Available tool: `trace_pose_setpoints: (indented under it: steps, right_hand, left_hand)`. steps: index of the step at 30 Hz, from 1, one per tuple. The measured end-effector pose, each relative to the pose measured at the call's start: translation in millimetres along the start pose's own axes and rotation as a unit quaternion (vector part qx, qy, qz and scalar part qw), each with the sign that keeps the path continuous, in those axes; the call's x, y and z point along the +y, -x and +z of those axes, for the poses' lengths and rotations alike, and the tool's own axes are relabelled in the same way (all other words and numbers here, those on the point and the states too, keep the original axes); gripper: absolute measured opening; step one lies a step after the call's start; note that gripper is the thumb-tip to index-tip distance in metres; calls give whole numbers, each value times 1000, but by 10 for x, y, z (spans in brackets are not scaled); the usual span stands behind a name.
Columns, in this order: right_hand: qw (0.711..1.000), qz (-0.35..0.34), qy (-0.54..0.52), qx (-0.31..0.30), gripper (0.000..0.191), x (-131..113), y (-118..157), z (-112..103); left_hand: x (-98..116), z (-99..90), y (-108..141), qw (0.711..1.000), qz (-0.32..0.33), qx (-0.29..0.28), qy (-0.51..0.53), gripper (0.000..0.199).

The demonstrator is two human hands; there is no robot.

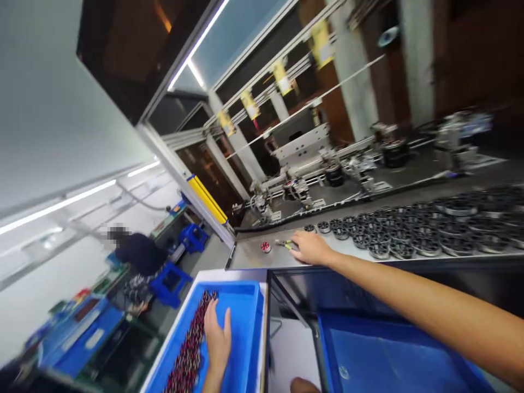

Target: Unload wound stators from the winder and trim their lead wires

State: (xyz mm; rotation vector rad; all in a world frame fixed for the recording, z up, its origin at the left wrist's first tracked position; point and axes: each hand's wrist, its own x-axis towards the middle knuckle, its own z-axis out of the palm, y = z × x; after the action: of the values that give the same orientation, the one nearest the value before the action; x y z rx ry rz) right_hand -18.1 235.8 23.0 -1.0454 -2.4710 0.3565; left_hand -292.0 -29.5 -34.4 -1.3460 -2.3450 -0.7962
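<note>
My right hand (311, 248) rests at the left end of the metal ledge, its fingers closed around the yellow-green handles of a pair of pliers (289, 244). The jaws point left, towards a small round red part (266, 247) that lies apart on the ledge. My left hand (218, 334) is over a blue tray (252, 327), thumb spread from the fingers and nothing seen in it. Beside its fingers a long pile of small dark and red parts (188, 349) fills the tray's left side; whether the fingertips touch them I cannot tell.
Many black, silver-rimmed round parts (380, 240) crowd the ledge to the right. Behind it stands a machine with several fixtures (333, 174). Below right is a blue bin (380, 355). At left, a person (141, 254) sits by blue stools (170, 284) and a workbench (82, 333).
</note>
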Motion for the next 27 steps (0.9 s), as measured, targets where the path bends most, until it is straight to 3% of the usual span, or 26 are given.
trace_pose_setpoints:
  steps: [5,8,11,15,20,24,27]
  right_hand:
    - [998,18,61,-24,27,-174,11,-114]
    - [993,11,107,-39,28,-248,-38,-44]
    - [993,2,112,-35,28,-249,-108,51]
    - [996,-13,81,-17,27,-167,-188,174]
    - [999,-19,40,-6,26,-78,-232,303]
    - [999,-26,-5,19,24,-81,-191,317]
    - [996,-38,-58,63,22,-127,-142,240]
  left_hand:
    - [636,325,-785,984,30,-54,165,24]
    - [985,623,-1229,957,-1,-117,267,25]
    - [1246,850,-1473,924,-14,-188,334,27]
    - [1381,1035,-1498,897,-24,-232,376,29]
    - [1393,1104,-1416,880,-57,-233,410,28]
    - [1492,989,-1323,879,-66,-180,437,29]
    - [1654,776,-1223,878,-41,-123,460,31]
